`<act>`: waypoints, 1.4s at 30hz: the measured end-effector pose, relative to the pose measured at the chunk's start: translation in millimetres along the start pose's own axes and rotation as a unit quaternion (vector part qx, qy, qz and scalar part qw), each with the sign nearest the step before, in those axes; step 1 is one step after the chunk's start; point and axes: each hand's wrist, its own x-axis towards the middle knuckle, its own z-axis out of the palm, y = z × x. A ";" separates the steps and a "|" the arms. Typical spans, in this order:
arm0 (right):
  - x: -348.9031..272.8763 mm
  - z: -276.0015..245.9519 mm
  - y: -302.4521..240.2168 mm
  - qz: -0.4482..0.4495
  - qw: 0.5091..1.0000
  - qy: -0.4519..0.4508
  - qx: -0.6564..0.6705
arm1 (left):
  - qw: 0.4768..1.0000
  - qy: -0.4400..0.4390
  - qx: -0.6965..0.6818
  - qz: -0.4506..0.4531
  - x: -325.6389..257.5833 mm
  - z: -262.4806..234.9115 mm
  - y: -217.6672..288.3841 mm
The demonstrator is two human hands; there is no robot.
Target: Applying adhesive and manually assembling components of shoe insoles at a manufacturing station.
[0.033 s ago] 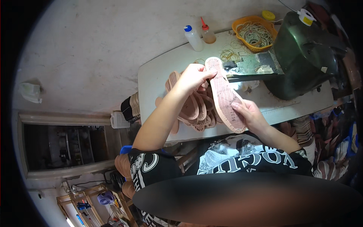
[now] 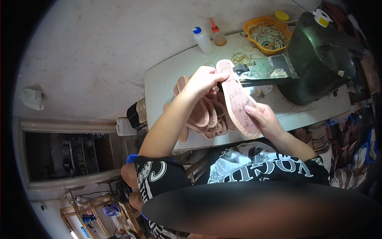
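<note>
A pink shoe insole (image 2: 237,97) with a paler rim is held up at a slant over the front of the table. My left hand (image 2: 205,81) pinches its far end, thumb on the upper face. Around the near end close the fingers of my right hand (image 2: 264,116), the thumb lying across the surface. The insole's right edge is at the tip of the flat arm (image 2: 264,69) of a dark green machine (image 2: 314,59); whether they touch I cannot tell. A pile of similar insoles (image 2: 199,115) lies under my left forearm, partly hidden by it.
At the back of the white table (image 2: 167,73) stand a blue-capped bottle (image 2: 203,42) and a red-tipped bottle (image 2: 219,38). An orange basket (image 2: 250,34) holds rubber bands, and loose bands (image 2: 240,58) lie before it. Striped material (image 2: 318,137) is stacked at the right edge.
The insole's face has tilted slightly, and its near end has shifted a little to the right with my right hand. My left hand keeps nearly the same place.
</note>
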 end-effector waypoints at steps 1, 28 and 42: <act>3.8 -4.6 -2.0 -0.004 1.000 0.000 -0.003 | 1.000 -0.008 0.012 -0.021 4.1 -1.4 6.1; 67.5 90.8 -22.2 -0.251 0.885 -0.189 -0.343 | 0.867 0.451 0.211 -0.006 -115.1 -80.7 -314.6; 134.1 70.9 46.2 -0.118 0.787 -0.065 -0.602 | 0.754 0.623 0.162 0.127 -81.7 12.8 -277.0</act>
